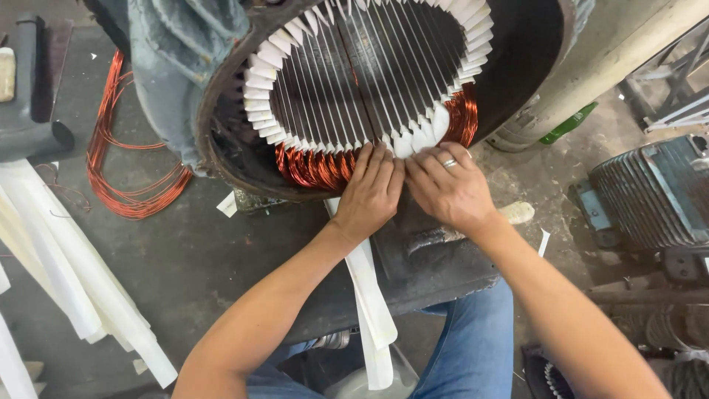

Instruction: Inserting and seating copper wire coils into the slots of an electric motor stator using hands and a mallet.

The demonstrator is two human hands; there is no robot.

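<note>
A large round motor stator (pixel 221 111) lies open toward me, its slots lined with white insulation paper (pixel 260 81). Copper windings (pixel 314 168) bulge out along the lower rim. My left hand (pixel 369 193) presses its fingertips against the copper and the white paper at the bottom of the bore. My right hand (pixel 449 188), with a ring on one finger, sits right beside it, fingertips pushing on a white paper piece (pixel 415 139) at the rim. Both hands touch each other side by side. A long white paper strip (pixel 373 310) hangs down below my left wrist.
A loose coil of copper wire (pixel 111 159) lies on the floor at the left. White paper sheets (pixel 66 273) are stacked at the lower left. A ribbed grey motor housing (pixel 653 192) stands at the right. A green bottle (pixel 567 124) lies by a pale pipe (pixel 605 63).
</note>
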